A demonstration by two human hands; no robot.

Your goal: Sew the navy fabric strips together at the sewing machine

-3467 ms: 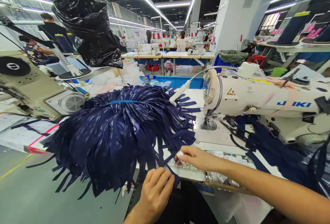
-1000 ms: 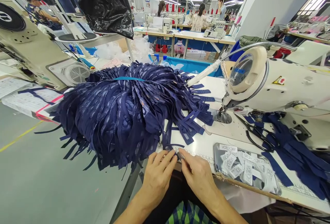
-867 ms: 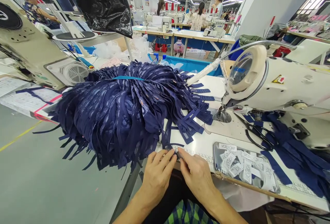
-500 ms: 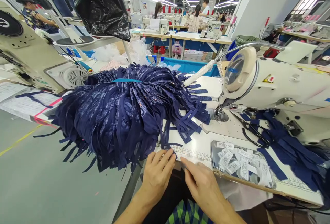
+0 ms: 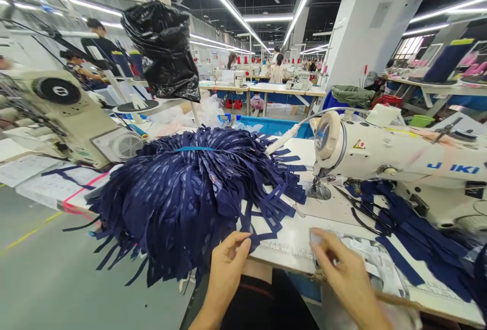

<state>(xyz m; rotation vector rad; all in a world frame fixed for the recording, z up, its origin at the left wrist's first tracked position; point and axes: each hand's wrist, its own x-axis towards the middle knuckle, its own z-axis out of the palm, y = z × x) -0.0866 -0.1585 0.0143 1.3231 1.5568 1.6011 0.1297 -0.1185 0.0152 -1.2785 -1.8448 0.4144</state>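
A large bundle of navy lace-and-fabric pieces (image 5: 171, 203), bound with a teal tie (image 5: 195, 149), lies on the sewing table, its strap ends fanning out. At its front right edge, my left hand (image 5: 228, 266) pinches the end of a navy strap (image 5: 262, 237) between thumb and forefinger. My right hand (image 5: 344, 271), slightly blurred, is over the left side of a clear tray (image 5: 401, 284) of white printed labels (image 5: 367, 249). Its fingers look apart, and I see nothing in them. Part of the tray is hidden behind that hand.
A sewing machine (image 5: 384, 152) stands on the right, its needle area just beyond the straps. Black scissors (image 5: 365, 213) and navy fabric strips (image 5: 414, 233) lie beside it. A printed ruler (image 5: 292, 251) runs along the table edge. Another machine (image 5: 79, 112) is on the left.
My right hand has moved right, from beside my left hand to the label tray. My left hand stays at the bundle's edge. The head view has tilted upward.
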